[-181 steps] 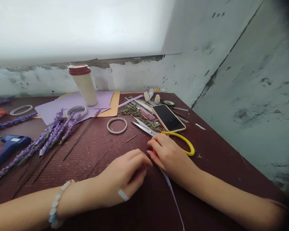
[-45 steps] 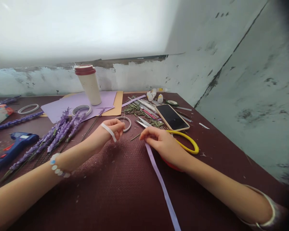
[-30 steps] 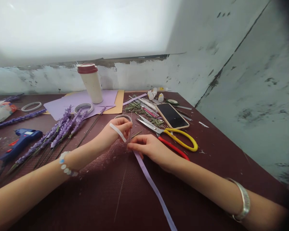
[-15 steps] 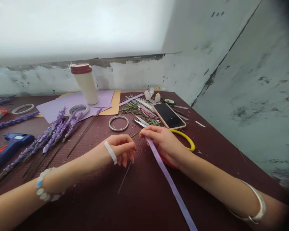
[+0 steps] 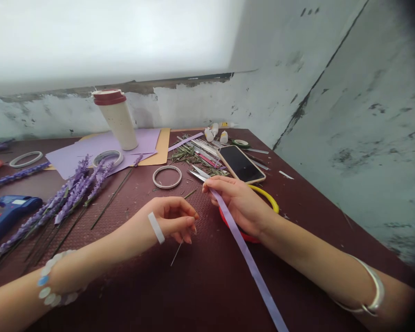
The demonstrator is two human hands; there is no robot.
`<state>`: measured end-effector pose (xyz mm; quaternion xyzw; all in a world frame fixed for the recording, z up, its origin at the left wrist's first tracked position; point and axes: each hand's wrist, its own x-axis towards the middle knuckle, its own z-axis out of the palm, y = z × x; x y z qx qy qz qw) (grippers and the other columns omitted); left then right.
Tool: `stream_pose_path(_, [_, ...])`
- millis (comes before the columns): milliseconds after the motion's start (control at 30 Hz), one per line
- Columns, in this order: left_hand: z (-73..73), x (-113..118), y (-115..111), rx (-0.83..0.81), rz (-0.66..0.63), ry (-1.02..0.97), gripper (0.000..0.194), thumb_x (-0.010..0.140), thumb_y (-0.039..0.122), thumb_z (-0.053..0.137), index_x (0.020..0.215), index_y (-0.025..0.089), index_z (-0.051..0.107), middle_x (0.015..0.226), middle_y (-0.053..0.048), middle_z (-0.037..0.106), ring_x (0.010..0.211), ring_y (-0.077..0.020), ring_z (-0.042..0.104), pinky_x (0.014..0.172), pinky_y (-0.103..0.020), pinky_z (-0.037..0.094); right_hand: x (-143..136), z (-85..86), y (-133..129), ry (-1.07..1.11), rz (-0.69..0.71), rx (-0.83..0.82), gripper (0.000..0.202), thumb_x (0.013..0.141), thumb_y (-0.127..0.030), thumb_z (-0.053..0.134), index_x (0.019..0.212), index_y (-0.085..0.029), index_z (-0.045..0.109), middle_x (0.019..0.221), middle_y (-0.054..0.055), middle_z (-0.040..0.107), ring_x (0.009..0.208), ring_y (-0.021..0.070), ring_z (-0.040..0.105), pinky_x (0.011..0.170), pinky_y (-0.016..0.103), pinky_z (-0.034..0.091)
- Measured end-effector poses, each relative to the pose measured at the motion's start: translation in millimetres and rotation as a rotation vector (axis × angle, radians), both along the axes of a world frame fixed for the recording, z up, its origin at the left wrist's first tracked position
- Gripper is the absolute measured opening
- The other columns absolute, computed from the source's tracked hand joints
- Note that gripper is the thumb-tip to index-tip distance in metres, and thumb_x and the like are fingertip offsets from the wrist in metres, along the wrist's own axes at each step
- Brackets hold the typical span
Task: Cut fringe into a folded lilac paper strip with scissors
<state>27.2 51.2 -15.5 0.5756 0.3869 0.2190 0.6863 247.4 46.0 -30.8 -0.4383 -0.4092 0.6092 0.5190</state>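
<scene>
My left hand (image 5: pixel 171 219) is closed in a loose pinch, thumb and forefinger together. A thin wire (image 5: pixel 176 254) sticks out below its fingers and appears held; its upper part is hidden. A short white strip (image 5: pixel 156 228) is stuck across the back of this hand. My right hand (image 5: pixel 237 200) pinches the end of a long purple paper strip (image 5: pixel 244 251), which runs down toward me past the bottom edge. Under that hand lie scissors (image 5: pixel 198 174) with one yellow and one red handle, blades slightly apart. A thin green stem (image 5: pixel 189 194) lies just beyond my left hand.
Lavender-like purple flower stems (image 5: pixel 65 193) and a blue glue gun (image 5: pixel 15 212) lie left. A lidded cup (image 5: pixel 119 124) stands on purple sheets (image 5: pixel 69 159). Tape rolls (image 5: pixel 167 177) lie nearby. Behind my right hand are a phone (image 5: pixel 242 163), cut scraps (image 5: pixel 197 154) and small bottles (image 5: pixel 223 137).
My left hand has shifted slightly nearer my right hand's fingertips, and less of the wire shows below it. The right hand keeps its pinch on the strip. The view has turned a little right.
</scene>
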Motion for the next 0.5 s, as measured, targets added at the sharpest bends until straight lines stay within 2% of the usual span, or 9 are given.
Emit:
stream_pose_path(233, [11.1, 4.7, -3.9, -0.001, 0.020, 0.032, 0.028, 0.072, 0.029, 0.096, 0.082, 0.020, 0.071, 0.068, 0.005, 0.077, 0.055, -0.0112, 0.072, 0.057, -0.022, 0.056, 3.5, 4.2, 1.3, 0.021, 0.031, -0.013, 0.024, 0.063, -0.040, 0.098, 0.067, -0.025, 0.081, 0.082, 0.003, 0.073, 0.075, 0.0185, 0.054, 0.072, 0.035, 0.051])
stream_pose_path(500, [0.5, 1.5, -1.2, 0.052, -0.005, 0.031, 0.025, 0.080, 0.031, 0.095, 0.085, 0.020, 0.074, 0.070, 0.004, 0.079, 0.059, -0.0113, 0.073, 0.059, -0.023, 0.052, 3.9, 6.4, 0.5, 0.024, 0.032, 0.003, 0.030, 0.062, -0.044, 0.101, 0.068, -0.023, 0.080, 0.078, 0.004, 0.072, 0.073, 0.0184, 0.055, 0.068, 0.035, 0.047])
